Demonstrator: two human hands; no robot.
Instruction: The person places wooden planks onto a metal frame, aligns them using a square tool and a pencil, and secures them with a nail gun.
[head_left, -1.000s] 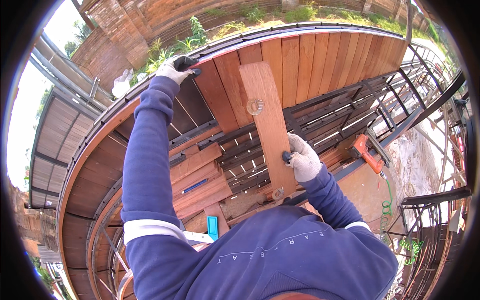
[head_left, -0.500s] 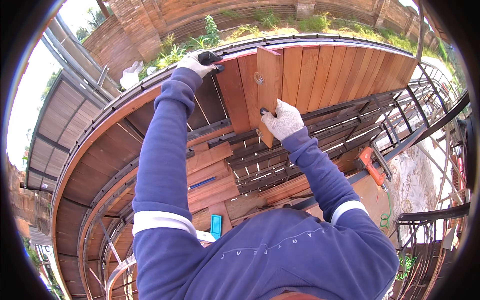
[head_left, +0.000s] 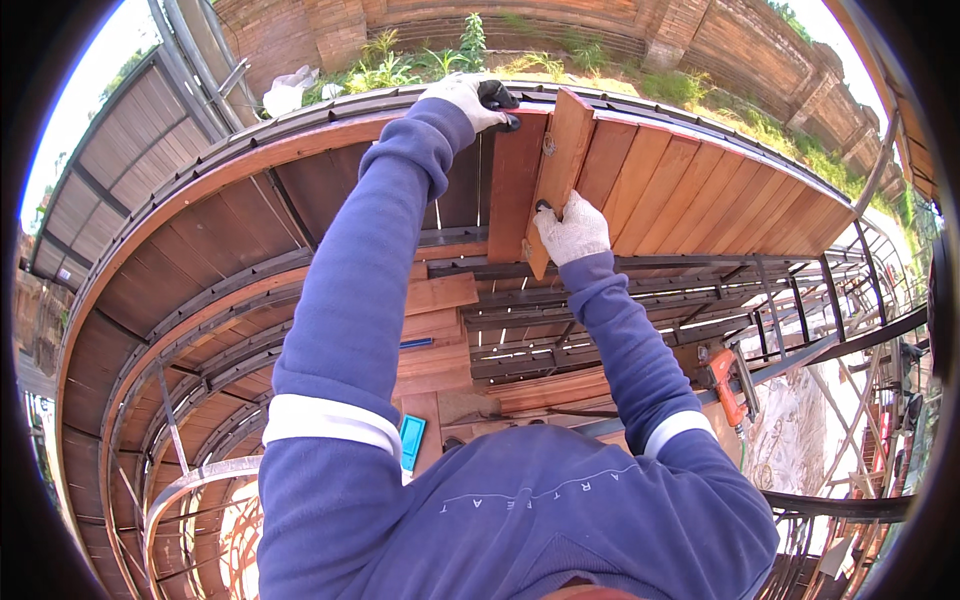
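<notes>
My left hand (head_left: 470,103), in a white glove with dark fingertips, grips the red-marked top edge near the end plank (head_left: 513,183) of a row of reddish-brown boards (head_left: 660,195). Below and to its right, my right hand (head_left: 572,230) is closed round the lower part of a loose plank (head_left: 566,128), thumb on its left side. This plank stands tilted over the row, its upper end at the row's top edge. A small round, translucent piece (head_left: 549,145) shows on its face. Whether the plank rests on the boards under it I cannot tell.
An orange nail gun (head_left: 728,385) lies right on the metal frame (head_left: 830,290). Loose planks (head_left: 432,372), a blue pencil (head_left: 416,343) and a teal object (head_left: 411,442) lie below my hands. Curved decking (head_left: 180,260) sweeps left. A brick wall (head_left: 670,40) and weeds stand beyond.
My right hand has carried the plank up from near my body onto the row, turning it partly on edge. My left hand stays at the top edge; the whole view has swung round.
</notes>
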